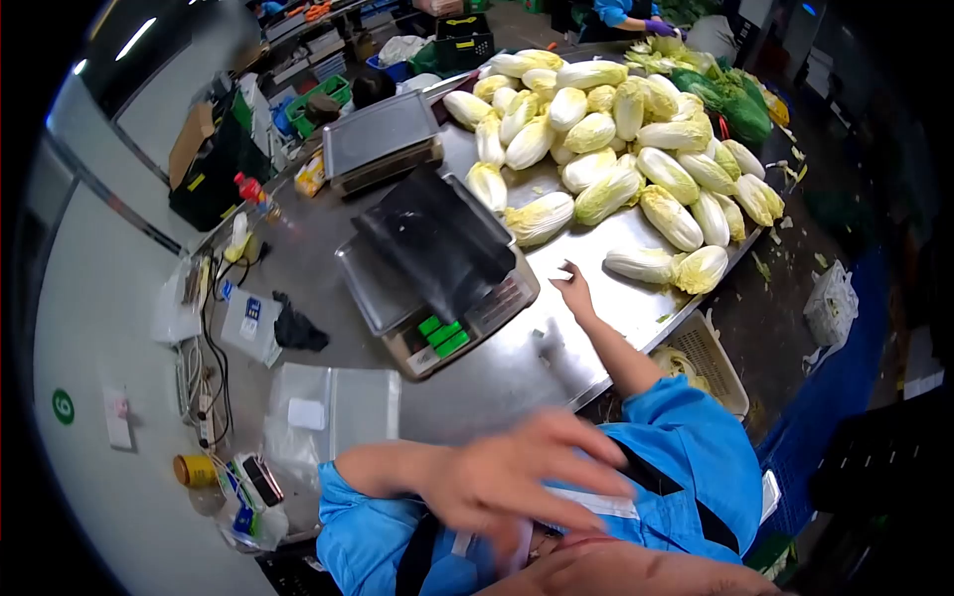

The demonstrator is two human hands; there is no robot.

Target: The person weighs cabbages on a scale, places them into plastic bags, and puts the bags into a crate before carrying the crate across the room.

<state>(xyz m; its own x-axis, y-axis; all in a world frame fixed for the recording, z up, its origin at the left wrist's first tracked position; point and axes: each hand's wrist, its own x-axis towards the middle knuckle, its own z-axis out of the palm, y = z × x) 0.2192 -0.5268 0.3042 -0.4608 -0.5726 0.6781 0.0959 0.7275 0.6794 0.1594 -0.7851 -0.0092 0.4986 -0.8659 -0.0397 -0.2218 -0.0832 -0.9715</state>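
Observation:
My left hand (527,472), blurred, is raised in front of my chest near my face, fingers spread and holding nothing. Over the metal table (556,372), my right hand (571,288) has its thumb and fingers apart with nothing visible between them. It is between a weighing scale (502,298) and two napa cabbages (638,264) lying near the table edge. Something black and glossy (437,238) covers part of the scale, whose green display faces me. Beyond my right hand, a large pile of napa cabbages (606,189) spreads across the table.
Another scale (383,134) stands behind the first. At the left are plastic bags (363,402), cables, a yellow roll (195,471) and a bottle (253,191). A basket (720,363) is below the right edge. Another person's purple-gloved hand (660,28) is at the far side.

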